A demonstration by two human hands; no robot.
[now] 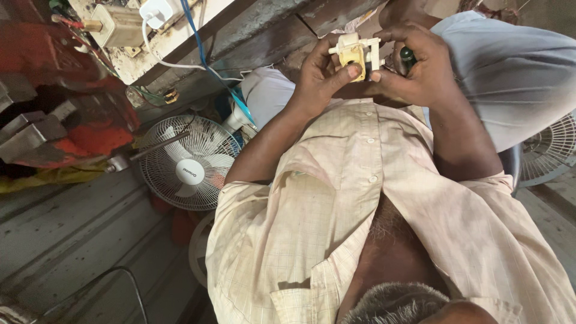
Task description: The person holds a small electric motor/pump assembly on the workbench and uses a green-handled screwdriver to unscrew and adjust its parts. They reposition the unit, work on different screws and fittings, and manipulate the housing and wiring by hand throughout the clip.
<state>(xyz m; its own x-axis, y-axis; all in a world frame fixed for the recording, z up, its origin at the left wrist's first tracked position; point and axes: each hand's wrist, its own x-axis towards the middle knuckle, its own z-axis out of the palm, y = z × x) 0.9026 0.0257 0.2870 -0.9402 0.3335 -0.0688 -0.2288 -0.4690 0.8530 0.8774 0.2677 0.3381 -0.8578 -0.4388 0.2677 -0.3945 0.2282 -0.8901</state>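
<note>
Cluttered workshop, plastic part (354, 54) between both hands' grip.

A small plastic part (355, 53), pale yellow in the middle with white arms sticking out at its sides, is being held up in front of the chest. A dark green tool handle (407, 58) is showing just beside it on its right.

white table fan (191, 163) beside red vise (54, 108); white charger (157, 12) above.

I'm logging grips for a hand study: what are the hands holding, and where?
Both hands, left hand and right hand, pinch a small cream plastic part by its sides.
</note>
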